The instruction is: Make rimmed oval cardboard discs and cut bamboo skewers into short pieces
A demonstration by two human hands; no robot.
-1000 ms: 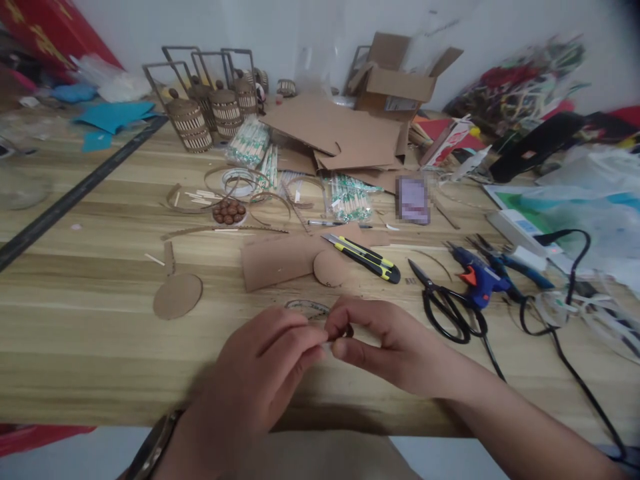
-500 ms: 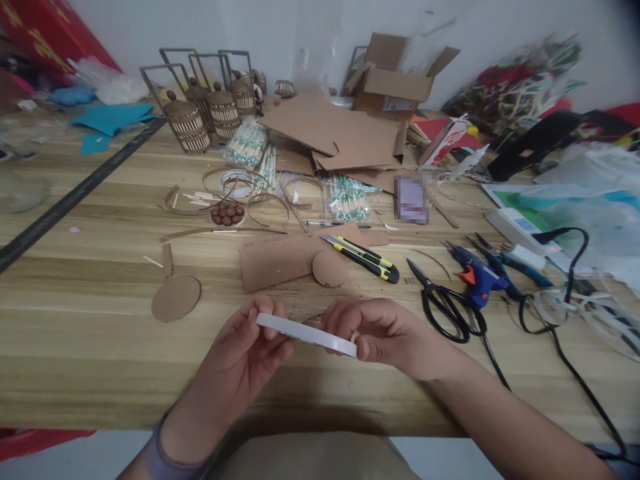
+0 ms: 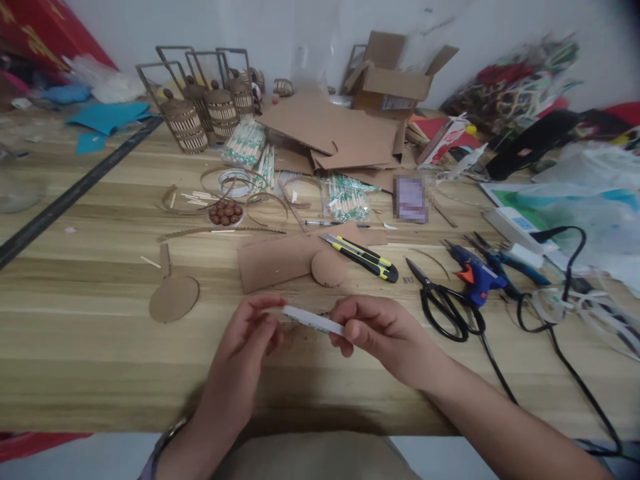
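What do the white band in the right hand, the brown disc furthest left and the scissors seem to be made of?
White band: smooth white surface suggests paper or plastic, perhaps tape; I can't tell which.
Brown disc: probably cardboard, by its flat, matt tan face.
Scissors: slim, pointed dark blades suggest metal; the smooth black handles could be plastic or coated metal.

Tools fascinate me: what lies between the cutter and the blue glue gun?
In the head view, scissors, a thin curved strip and tiny dark bits lie between cutter and glue gun.
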